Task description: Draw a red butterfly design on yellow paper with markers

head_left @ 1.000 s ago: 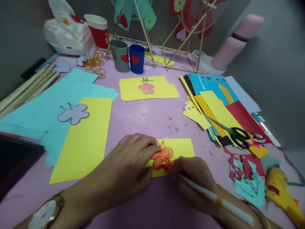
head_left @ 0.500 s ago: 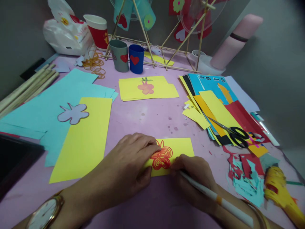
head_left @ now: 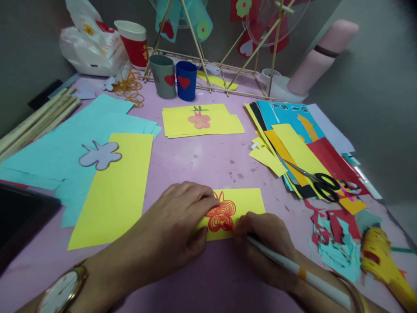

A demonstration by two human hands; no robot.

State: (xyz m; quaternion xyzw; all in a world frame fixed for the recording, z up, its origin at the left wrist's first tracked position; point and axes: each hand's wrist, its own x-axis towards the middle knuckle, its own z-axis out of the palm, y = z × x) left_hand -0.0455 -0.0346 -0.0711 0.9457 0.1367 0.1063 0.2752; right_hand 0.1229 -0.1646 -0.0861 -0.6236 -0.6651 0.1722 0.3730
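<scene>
A yellow paper card (head_left: pixel 250 200) lies in front of me, bearing a butterfly drawn in red looping lines (head_left: pixel 222 214). My left hand (head_left: pixel 182 217) holds its left side against the table, covering that end; the thumb is by the near edge. In my right hand (head_left: pixel 263 243) is a white felt-tip pen (head_left: pixel 293 267) with an orange band, gripped near its tip. The fingers hide the tip, which is at the butterfly's lower right wing. To the left, a pale purple butterfly cutout (head_left: pixel 100 155) rests across a larger yellow sheet (head_left: pixel 120 195) and turquoise paper (head_left: pixel 74 130).
Yellow cards (head_left: pixel 176 121) with a pink butterfly lie farther back. Black-handled scissors (head_left: pixel 325 184) sit on coloured paper at right, near paper scraps (head_left: pixel 339 248) and a yellow glue gun (head_left: pixel 381 261). Behind stand a grey cup (head_left: pixel 164 78), blue cup (head_left: pixel 186 82) and stick frames (head_left: pixel 195 39).
The pen's back end has shifted slightly right and its angle has changed a little. My left hand and the card stay in nearly the same place.
</scene>
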